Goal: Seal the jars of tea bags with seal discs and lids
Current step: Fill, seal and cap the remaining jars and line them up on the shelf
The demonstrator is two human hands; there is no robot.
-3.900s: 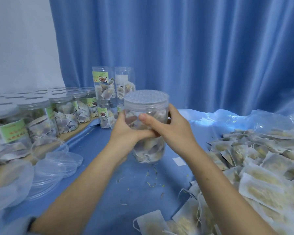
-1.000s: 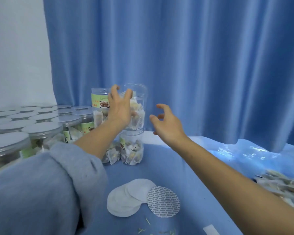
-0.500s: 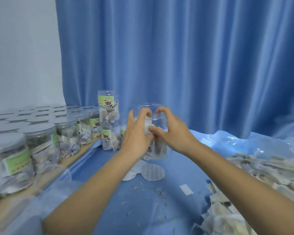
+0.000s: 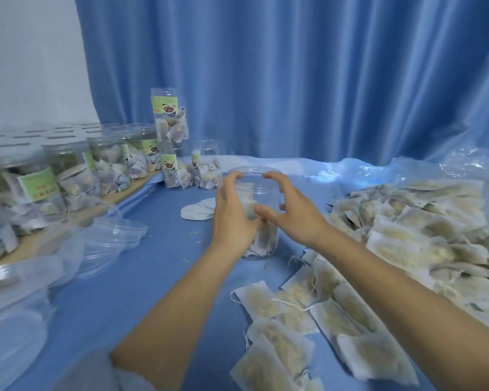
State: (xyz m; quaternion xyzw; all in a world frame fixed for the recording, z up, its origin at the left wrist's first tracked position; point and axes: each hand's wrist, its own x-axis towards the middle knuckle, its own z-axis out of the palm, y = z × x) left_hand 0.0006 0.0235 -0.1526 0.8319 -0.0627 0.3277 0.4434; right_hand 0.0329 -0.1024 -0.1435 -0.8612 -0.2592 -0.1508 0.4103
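An open clear jar [image 4: 259, 193] with tea bags in its lower part stands on the blue table cover [image 4: 158, 266], with no lid on it. My left hand [image 4: 232, 215] grips its left side, fingers up at the rim. My right hand [image 4: 292, 213] curls round its right side, with the thumb on the wall and the index finger over the rim. A small stack of white seal discs [image 4: 196, 212] lies just left of the jar. Clear lids [image 4: 110, 239] are piled at the left.
Lidded, labelled jars [image 4: 68, 170] line the wooden shelf at the left. Further back, one jar is stacked on another [image 4: 168, 119], with an uncapped jar [image 4: 208, 167] beside them. Loose tea bags [image 4: 407, 221] are heaped at the right and near the front edge. A blue curtain hangs behind.
The jar has come down from in front of the stacked jars and stands on the table nearer to me. Both hands stay on it.
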